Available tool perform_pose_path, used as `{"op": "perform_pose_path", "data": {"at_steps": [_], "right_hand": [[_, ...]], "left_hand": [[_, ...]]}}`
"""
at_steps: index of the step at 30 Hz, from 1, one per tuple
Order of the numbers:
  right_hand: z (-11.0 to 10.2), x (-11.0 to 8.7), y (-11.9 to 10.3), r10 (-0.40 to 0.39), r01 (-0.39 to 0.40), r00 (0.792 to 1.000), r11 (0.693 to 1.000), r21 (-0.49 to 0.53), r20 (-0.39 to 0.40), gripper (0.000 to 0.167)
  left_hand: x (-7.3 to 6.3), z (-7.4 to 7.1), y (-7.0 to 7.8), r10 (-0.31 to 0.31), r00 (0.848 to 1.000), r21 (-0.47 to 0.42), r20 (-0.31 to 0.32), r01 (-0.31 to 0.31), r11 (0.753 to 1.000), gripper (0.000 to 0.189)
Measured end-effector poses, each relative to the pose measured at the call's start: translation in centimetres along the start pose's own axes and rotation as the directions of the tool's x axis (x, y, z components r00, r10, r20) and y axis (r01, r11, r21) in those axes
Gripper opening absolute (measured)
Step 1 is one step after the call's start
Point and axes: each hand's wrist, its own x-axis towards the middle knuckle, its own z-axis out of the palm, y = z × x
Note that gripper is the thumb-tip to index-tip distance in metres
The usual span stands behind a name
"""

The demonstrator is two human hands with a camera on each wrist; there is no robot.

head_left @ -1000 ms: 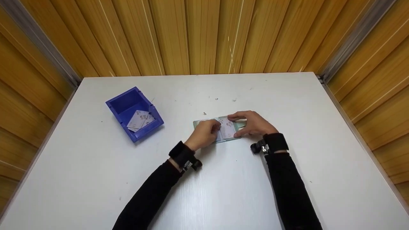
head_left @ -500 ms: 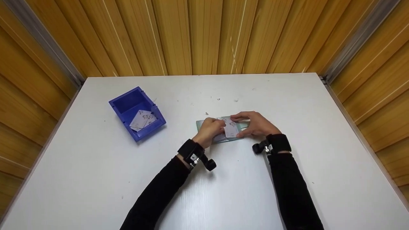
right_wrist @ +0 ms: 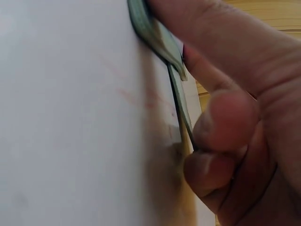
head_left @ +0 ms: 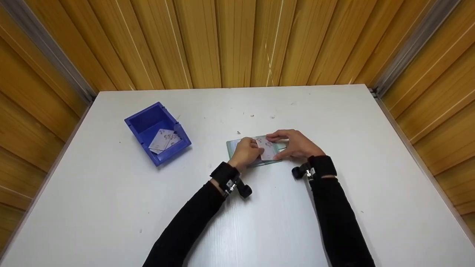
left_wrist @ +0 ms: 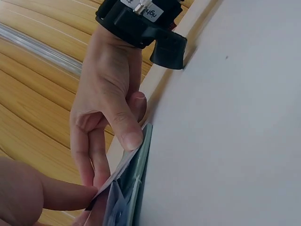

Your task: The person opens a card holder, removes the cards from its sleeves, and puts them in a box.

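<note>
A pale green card holder [head_left: 230, 147] with clear plastic pockets [left_wrist: 112, 205] lies on the white table. Over its right part is a white card [head_left: 268, 149] with a small flower-like print. My left hand [head_left: 245, 152] pinches the card's left edge between thumb and fingers; in the left wrist view that edge stands raised above a pocket. My right hand [head_left: 297, 144] grips the holder's right end, thumb at the near edge and fingers at the far edge. The right thumb [left_wrist: 128, 134] also touches the card. How far the card sits inside a pocket is hidden.
Left of the hands stands a blue plastic bin [head_left: 148, 118], its wall notched on one side. A few similar printed cards [head_left: 162, 141] lie inside it. Wood-patterned panels [head_left: 237, 44] rise behind the table [head_left: 92, 193] and at both sides.
My left hand has shifted slightly right along the card holder, and its fingers have moved onto the card's left edge. My right hand keeps its place at the holder's right end.
</note>
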Motion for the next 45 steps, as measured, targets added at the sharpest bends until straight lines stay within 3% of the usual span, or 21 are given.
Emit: {"op": "perform_pose_path", "data": {"at_steps": [21, 34, 41, 45], "right_hand": [[0.2, 0.1, 0.1, 0.001, -0.001, 1.0, 1.0, 0.025, 0.004, 0.076], [0.0, 0.1, 0.0, 0.031, -0.032, 0.999, 0.998, 0.047, 0.019, 0.078], [0.0, -0.1, 0.0, 0.039, -0.04, 0.999, 0.997, 0.061, 0.019, 0.078], [0.0, -0.1, -0.1, 0.042, -0.043, 0.999, 0.997, 0.064, 0.014, 0.078]], "left_hand": [[0.2, -1.6, -0.2, 0.011, 0.997, -0.103, 0.072, -0.004, 0.995, 0.036], [-1.5, -5.9, 0.4, -0.032, 0.996, -0.105, 0.081, 0.04, 0.994, 0.041], [-1.6, -6.1, 0.4, -0.039, 0.994, -0.101, 0.098, 0.049, 0.994, 0.041], [-1.9, -6.8, 1.1, -0.028, 0.992, -0.098, 0.121, 0.04, 0.994, 0.043]]}}
